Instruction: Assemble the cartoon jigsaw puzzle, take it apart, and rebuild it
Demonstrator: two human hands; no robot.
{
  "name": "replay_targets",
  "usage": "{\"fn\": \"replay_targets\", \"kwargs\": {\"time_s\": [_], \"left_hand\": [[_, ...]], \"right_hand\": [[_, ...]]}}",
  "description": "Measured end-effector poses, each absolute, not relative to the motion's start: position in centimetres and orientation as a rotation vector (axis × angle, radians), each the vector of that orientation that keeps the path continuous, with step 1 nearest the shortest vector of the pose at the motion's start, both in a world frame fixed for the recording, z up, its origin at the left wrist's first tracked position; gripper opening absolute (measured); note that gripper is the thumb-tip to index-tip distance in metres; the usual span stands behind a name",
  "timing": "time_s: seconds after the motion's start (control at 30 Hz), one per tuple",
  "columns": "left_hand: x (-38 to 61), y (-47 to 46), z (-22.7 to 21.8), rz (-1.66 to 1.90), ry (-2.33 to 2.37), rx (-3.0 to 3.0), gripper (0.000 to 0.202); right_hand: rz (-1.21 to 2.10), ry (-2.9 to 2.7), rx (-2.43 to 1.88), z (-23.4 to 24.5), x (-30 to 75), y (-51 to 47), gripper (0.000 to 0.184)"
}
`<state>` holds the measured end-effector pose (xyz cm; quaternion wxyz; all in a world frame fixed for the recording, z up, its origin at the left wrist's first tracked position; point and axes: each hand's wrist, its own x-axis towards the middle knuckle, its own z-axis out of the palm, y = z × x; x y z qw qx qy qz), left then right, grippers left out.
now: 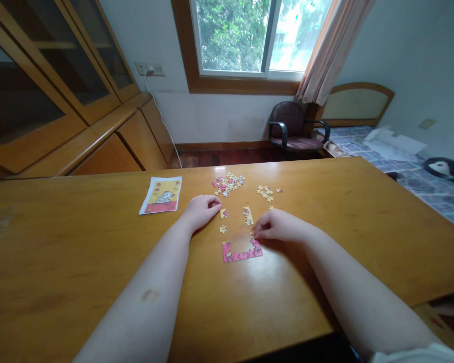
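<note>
My right hand [275,225] pinches a small yellow jigsaw puzzle piece [251,235] at the upper right end of a joined pink puzzle border [244,255]. Part of that piece is hidden by the fingertips. My left hand [203,210] rests on the table with its fingers curled in, and I see nothing between them. Close to its fingertips lies a yellow and pink puzzle piece [224,214], with a single yellow piece [223,229] below it. Between the hands stands a short joined yellow strip [248,215], apart from the pink border.
A heap of loose puzzle pieces [229,183] lies beyond my hands, with a smaller yellow group [265,192] to its right. A picture sheet with a white animal [161,195] lies at left on the wooden table [98,232]. Behind the table stands a chair [293,126].
</note>
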<state>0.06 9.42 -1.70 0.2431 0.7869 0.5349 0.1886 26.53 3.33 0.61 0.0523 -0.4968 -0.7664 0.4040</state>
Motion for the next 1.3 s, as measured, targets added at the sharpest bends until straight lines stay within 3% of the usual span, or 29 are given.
{"fn": "replay_targets", "kwargs": {"time_s": [0.13, 0.37, 0.43, 0.67, 1.3], "left_hand": [[0.0, 9.4, -1.8, 0.511, 1.459, 2.154, 0.025], [0.0, 9.4, -1.7, 0.503, 1.466, 2.141, 0.027], [0.0, 9.4, -1.6, 0.504, 1.468, 2.142, 0.027], [-0.1, 9.5, -1.8, 0.506, 1.459, 2.157, 0.028], [0.1, 9.4, -1.6, 0.494, 1.47, 2.155, 0.028]], "right_hand": [[1.151, -2.288, -1.514, 0.4, 26.8, 3.6, 0.015], [0.263, -2.098, -1.701, -1.3, 29.1, 6.3, 0.039], [0.239, -2.089, -1.753, -2.1, 29.5, 6.9, 0.044], [0.169, -2.182, -1.786, -3.5, 29.3, 7.8, 0.033], [0.191, -2.245, -1.875, -1.7, 28.0, 6.8, 0.012]]}}
